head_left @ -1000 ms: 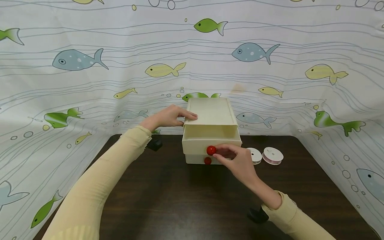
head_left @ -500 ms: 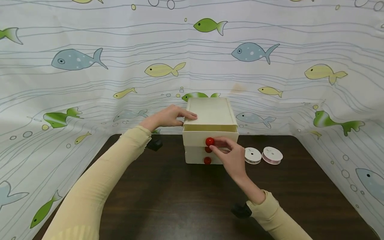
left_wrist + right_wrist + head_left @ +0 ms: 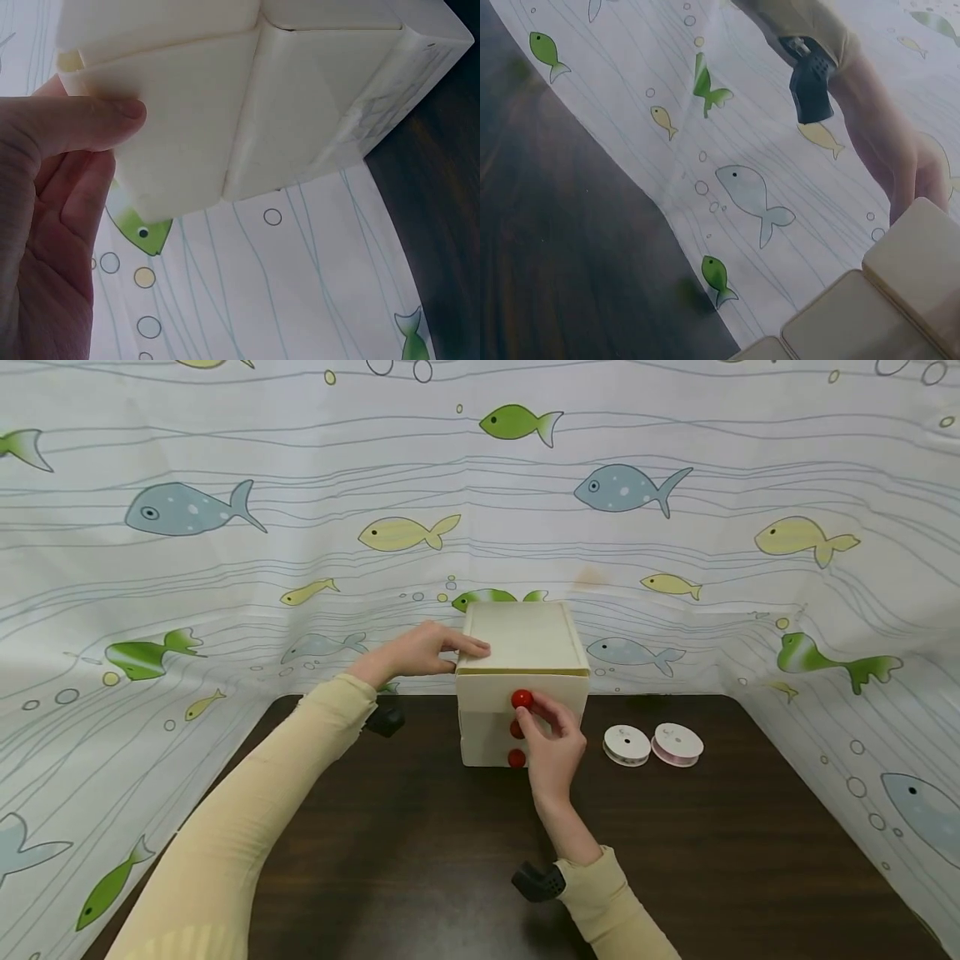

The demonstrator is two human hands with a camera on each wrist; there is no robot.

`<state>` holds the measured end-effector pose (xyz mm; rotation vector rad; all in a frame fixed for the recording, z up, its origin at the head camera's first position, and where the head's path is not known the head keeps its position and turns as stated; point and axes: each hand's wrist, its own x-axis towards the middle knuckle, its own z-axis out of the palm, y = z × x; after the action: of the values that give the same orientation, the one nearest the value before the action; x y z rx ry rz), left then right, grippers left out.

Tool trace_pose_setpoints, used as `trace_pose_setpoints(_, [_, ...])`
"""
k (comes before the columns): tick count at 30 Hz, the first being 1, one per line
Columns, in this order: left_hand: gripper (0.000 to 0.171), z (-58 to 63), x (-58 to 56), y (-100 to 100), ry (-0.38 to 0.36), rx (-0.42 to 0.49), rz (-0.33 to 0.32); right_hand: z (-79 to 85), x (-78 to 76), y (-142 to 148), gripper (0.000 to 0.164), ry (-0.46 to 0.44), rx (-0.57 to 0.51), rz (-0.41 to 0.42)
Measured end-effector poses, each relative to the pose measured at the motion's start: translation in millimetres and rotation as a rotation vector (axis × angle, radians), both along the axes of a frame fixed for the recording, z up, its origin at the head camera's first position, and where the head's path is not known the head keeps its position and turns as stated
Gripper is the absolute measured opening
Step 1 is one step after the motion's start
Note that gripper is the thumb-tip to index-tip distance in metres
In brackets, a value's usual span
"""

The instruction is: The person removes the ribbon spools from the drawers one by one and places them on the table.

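Observation:
A small cream drawer box (image 3: 525,635) with stacked drawers and red knobs stands at the back of the table. My left hand (image 3: 422,652) holds its top left edge, fingers over the lid. In the left wrist view the thumb (image 3: 112,124) of that hand presses the box's side wall. My right hand (image 3: 557,750) pinches the red knob (image 3: 521,698) of the top drawer (image 3: 483,693), whose front sits almost flush, with a thin gap under the lid. Two lower knobs show beneath, the middle one partly covered by the right hand. In the right wrist view the drawer fronts (image 3: 855,322) appear at the lower right.
Two white ribbon spools, a left one (image 3: 627,745) and a right one (image 3: 677,744), lie to the right of the box. A fish-patterned sheet (image 3: 300,468) rises behind and beside the dark wooden table (image 3: 420,860).
My right hand has pushed the top drawer inward by its knob, from well pulled out to nearly closed. My left hand has stayed on the box's edge.

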<state>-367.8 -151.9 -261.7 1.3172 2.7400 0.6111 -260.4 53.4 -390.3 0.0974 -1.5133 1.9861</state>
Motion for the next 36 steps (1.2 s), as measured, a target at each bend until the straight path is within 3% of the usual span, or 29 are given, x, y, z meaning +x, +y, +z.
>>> trace_pose_setpoints(4, [0.049,0.0,0.4,0.0,-0.006,0.008,-0.004,3.7,-7.0,-0.1,0.030,-0.029,0.006,0.001])
trace_pose_setpoints(11, [0.048,0.3,-2.4,-1.4,0.011,0.001,-0.041,23.5,2.2,-1.2,0.029,-0.051,0.032,0.011])
trace_pose_setpoints(14, [0.048,-0.3,-3.3,-1.9,0.019,-0.006,-0.049,23.6,3.1,-0.3,0.030,-0.043,0.038,0.015])
trace_pose_setpoints(27, [0.047,0.2,-2.8,-2.3,0.003,0.016,-0.030,-14.2,16.8,-1.7,0.032,-0.161,0.118,-0.051])
trace_pose_setpoints(36, [0.048,-2.9,-2.5,-2.8,-0.001,0.012,-0.012,-20.5,13.6,-9.7,0.032,-0.145,0.103,-0.084])
